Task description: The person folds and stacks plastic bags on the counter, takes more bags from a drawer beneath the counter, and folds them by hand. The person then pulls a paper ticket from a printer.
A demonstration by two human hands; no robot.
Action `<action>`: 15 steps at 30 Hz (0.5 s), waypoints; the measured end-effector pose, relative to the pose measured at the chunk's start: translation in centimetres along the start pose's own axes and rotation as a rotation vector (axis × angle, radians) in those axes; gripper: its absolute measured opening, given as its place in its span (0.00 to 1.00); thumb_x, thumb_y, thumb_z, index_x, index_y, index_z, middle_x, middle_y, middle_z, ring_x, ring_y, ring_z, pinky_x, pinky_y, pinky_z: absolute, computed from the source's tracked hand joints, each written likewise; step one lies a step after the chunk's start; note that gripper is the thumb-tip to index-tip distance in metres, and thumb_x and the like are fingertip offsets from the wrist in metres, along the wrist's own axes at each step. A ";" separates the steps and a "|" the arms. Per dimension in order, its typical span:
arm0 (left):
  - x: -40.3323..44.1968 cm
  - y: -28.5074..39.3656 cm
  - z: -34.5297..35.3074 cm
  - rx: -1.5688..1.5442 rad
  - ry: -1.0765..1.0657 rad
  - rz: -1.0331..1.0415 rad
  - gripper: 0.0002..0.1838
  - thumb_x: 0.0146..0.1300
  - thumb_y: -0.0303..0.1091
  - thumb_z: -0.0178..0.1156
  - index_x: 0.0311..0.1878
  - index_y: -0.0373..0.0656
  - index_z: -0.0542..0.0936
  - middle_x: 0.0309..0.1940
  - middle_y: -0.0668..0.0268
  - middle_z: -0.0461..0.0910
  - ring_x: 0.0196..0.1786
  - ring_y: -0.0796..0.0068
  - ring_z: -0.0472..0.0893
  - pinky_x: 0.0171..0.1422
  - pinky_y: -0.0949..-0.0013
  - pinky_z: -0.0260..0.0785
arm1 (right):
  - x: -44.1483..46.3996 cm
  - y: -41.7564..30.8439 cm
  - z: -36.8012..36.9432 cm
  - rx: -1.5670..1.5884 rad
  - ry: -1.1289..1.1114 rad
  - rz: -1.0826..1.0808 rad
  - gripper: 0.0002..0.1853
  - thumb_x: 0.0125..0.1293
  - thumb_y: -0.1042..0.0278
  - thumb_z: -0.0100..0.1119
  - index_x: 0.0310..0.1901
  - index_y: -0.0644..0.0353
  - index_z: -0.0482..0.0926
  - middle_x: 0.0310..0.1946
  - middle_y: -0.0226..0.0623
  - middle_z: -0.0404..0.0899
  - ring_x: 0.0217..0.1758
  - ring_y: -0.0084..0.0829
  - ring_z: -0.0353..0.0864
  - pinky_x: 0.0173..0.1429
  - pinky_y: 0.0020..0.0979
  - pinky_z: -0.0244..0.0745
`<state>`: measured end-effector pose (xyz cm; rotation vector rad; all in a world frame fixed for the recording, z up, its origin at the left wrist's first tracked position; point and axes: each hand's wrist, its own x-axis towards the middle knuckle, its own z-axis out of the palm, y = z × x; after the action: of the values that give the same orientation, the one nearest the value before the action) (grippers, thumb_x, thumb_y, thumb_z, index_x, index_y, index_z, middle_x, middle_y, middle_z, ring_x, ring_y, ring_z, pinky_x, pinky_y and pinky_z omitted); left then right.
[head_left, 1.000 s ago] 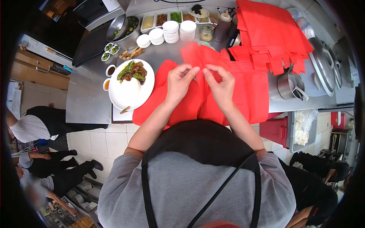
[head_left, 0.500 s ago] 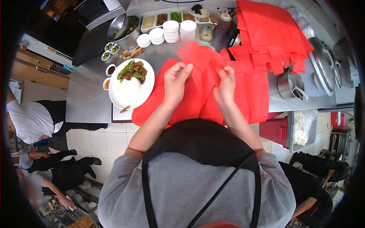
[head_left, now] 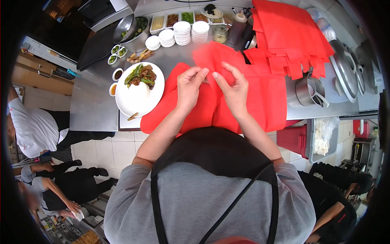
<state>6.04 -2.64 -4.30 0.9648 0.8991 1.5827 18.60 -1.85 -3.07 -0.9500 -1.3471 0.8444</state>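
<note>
A red non-woven fabric bag (head_left: 195, 105) lies on the counter in front of me, its upper part (head_left: 217, 53) bunched and raised between my hands. My left hand (head_left: 189, 89) is closed, pinching the raised fabric between thumb and forefinger. My right hand (head_left: 235, 90) is at the same fold from the right, thumb tip close to the left thumb and forefinger bent over the cloth. More flat red fabric (head_left: 262, 101) spreads under my right forearm. Left of the bag stands a white oval plate (head_left: 121, 101) with rice (head_left: 139, 93) and a meat and green pepper dish (head_left: 146, 76).
Two sauce cups (head_left: 118, 75) sit left of the plate. Stacked white dishes (head_left: 181, 33), topping trays (head_left: 172, 20) and a squeeze bottle (head_left: 237, 28) line the back. A red bag pile (head_left: 288, 32), saucepans (head_left: 306, 91) and lids (head_left: 344, 69) are right. Co-workers (head_left: 38, 126) stand behind.
My right hand has moved left, its thumb now close to my left thumb. The raised fabric is gathered more narrowly. At lower left, a co-worker's arm has shifted, with something white in hand.
</note>
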 end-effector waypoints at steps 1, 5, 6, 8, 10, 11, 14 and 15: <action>0.0 -0.1 0.0 0.012 -0.005 -0.001 0.06 0.61 0.28 0.56 0.33 0.35 0.78 0.25 0.69 0.76 0.29 0.83 0.74 0.35 0.78 0.68 | 0.0 -0.1 0.1 0.017 0.043 -0.036 0.13 0.54 0.76 0.62 0.43 0.65 0.77 0.38 0.34 0.79 0.42 0.25 0.75 0.52 0.26 0.66; -0.2 0.3 0.3 0.075 -0.010 -0.013 0.07 0.62 0.28 0.55 0.34 0.35 0.78 0.26 0.69 0.76 0.29 0.82 0.75 0.36 0.78 0.69 | 0.3 -0.9 0.7 0.248 0.299 -0.108 0.15 0.56 0.77 0.60 0.46 0.67 0.75 0.44 0.36 0.76 0.50 0.24 0.72 0.54 0.23 0.65; -0.2 0.3 0.3 0.075 -0.008 -0.013 0.07 0.62 0.28 0.55 0.34 0.35 0.78 0.26 0.69 0.76 0.29 0.82 0.75 0.36 0.78 0.69 | 0.4 -0.4 0.1 0.104 0.153 -0.099 0.13 0.55 0.77 0.61 0.44 0.64 0.77 0.40 0.36 0.78 0.44 0.25 0.75 0.51 0.25 0.66; -0.1 0.3 0.4 0.088 0.007 -0.007 0.07 0.63 0.29 0.55 0.34 0.35 0.78 0.26 0.69 0.76 0.29 0.83 0.75 0.36 0.78 0.69 | 0.3 0.3 -0.4 -0.040 0.007 -0.089 0.11 0.54 0.76 0.61 0.41 0.61 0.79 0.36 0.36 0.80 0.38 0.26 0.77 0.47 0.26 0.68; -0.1 0.2 0.3 0.085 0.002 -0.007 0.07 0.63 0.29 0.55 0.34 0.35 0.78 0.26 0.69 0.76 0.29 0.83 0.75 0.36 0.78 0.69 | 0.2 0.4 -0.5 -0.199 -0.061 -0.165 0.10 0.53 0.75 0.62 0.39 0.60 0.80 0.35 0.35 0.81 0.35 0.25 0.78 0.42 0.25 0.68; -0.1 0.2 0.2 0.083 -0.002 -0.006 0.07 0.63 0.29 0.55 0.34 0.35 0.78 0.26 0.69 0.77 0.29 0.83 0.75 0.36 0.78 0.69 | 0.2 0.3 -0.5 -0.199 -0.061 -0.166 0.10 0.53 0.75 0.62 0.39 0.60 0.80 0.35 0.35 0.81 0.35 0.25 0.78 0.42 0.25 0.68; 0.0 0.4 0.2 0.113 -0.002 -0.010 0.07 0.62 0.30 0.55 0.34 0.35 0.78 0.27 0.69 0.77 0.29 0.83 0.75 0.36 0.78 0.69 | 0.1 -0.1 -0.4 -0.264 -0.047 -0.203 0.10 0.53 0.73 0.62 0.39 0.59 0.81 0.35 0.34 0.82 0.31 0.26 0.77 0.39 0.25 0.67; -0.1 0.5 0.3 0.113 -0.003 -0.010 0.07 0.62 0.30 0.55 0.34 0.35 0.78 0.27 0.69 0.77 0.29 0.83 0.75 0.36 0.78 0.69 | 0.2 0.0 -0.2 -0.253 -0.023 -0.229 0.08 0.55 0.73 0.61 0.38 0.59 0.80 0.33 0.33 0.82 0.30 0.23 0.76 0.39 0.24 0.67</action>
<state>6.14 -2.78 -3.77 1.0396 0.9989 1.5349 18.86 -1.70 -3.03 -0.9590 -1.5742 0.5198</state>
